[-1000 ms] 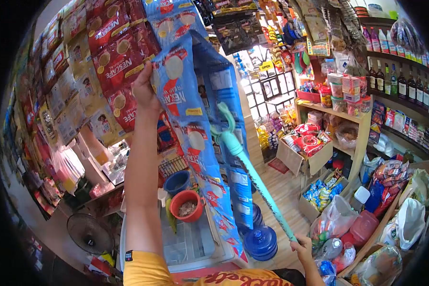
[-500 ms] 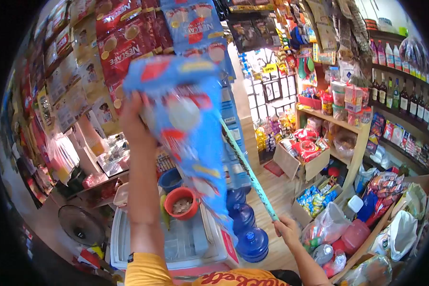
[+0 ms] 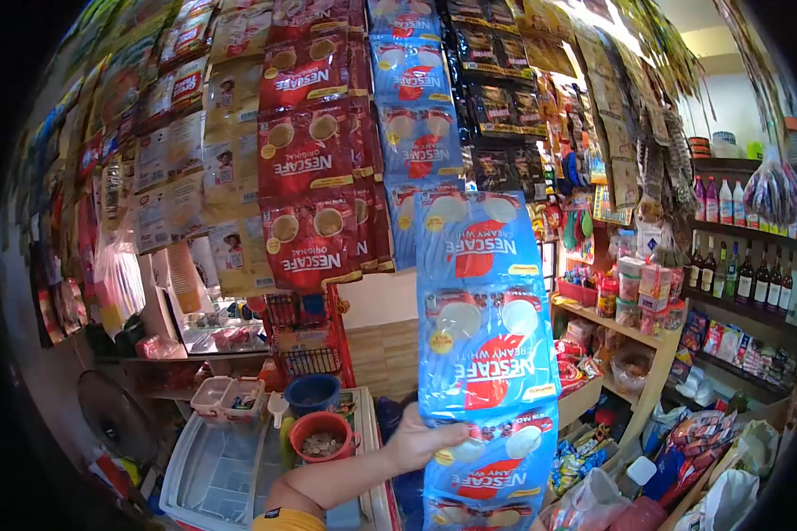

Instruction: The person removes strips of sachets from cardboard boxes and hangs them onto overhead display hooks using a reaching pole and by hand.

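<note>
A long strip of blue Nescafé Creamy White coffee sachets (image 3: 487,354) hangs upright in front of me, its print upside down. My left hand (image 3: 425,440) grips the strip's left edge low down, thumb on the front and the other fingers hidden behind it. The strip's top overlaps another blue sachet strip (image 3: 419,133) in the hanging row; whether it is attached up there I cannot tell. Red Nescafé Original strips (image 3: 310,159) hang to the left and dark coffee strips (image 3: 500,106) to the right. My right hand is out of view.
Below left stands a glass-topped chest (image 3: 212,469) bearing a red container of coins (image 3: 321,435), a blue bowl (image 3: 313,392) and a white divided container (image 3: 228,398). On the right are a wooden shelf (image 3: 624,320), bottles (image 3: 748,265) on wall shelves and several bagged goods.
The blue sachet strip has gone from slanted and blurred to hanging straight, farther right. My left hand has moved down and right along with it. My right hand and the patterned pole have left view.
</note>
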### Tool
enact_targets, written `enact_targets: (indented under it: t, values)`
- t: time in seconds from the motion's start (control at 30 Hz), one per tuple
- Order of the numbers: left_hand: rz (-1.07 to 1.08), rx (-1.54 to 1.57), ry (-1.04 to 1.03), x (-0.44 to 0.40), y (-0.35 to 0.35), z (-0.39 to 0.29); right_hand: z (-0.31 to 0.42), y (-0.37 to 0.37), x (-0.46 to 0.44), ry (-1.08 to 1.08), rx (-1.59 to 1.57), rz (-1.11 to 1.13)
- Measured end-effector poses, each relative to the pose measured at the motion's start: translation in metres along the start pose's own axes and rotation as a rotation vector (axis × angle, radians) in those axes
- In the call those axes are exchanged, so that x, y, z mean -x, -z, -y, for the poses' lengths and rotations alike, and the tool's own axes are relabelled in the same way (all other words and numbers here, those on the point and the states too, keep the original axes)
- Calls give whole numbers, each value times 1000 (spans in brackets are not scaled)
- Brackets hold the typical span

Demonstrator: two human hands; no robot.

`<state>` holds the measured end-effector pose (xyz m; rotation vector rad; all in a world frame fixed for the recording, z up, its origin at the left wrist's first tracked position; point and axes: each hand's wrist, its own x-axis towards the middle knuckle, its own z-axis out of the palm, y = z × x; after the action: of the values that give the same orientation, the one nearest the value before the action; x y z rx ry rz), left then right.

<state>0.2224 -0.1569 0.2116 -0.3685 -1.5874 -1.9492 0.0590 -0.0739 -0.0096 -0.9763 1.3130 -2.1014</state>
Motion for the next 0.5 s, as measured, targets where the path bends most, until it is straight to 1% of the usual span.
enact_targets:
  t: [0.1, 0.13, 0.23, 0.27, 0.37, 0.4, 0.5]
  values:
    - [23, -65, 15, -12, -6, 11, -3, 5, 7, -9, 40, -1]
    - [-20, -115, 38, -15, -6, 15, -4, 7, 8, -12, 51, -2]
    - [-39, -148, -8, -24, -12, 9, -4, 12, 7, -12, 74, -6]
    - [-53, -230, -70, -27, -14, 7, -2, 12, 8, -13, 81, -6]
    - [-103, -264, -121, -40, -10, 11, 12, 9, -2, 10, 71, -2]
    - [-82, -241, -28, -44, -10, 6, 19, 6, -6, 20, 65, 1]
    - [36, -345, -98, -61, -4, 3, 41, -4, -20, 48, 59, 17]
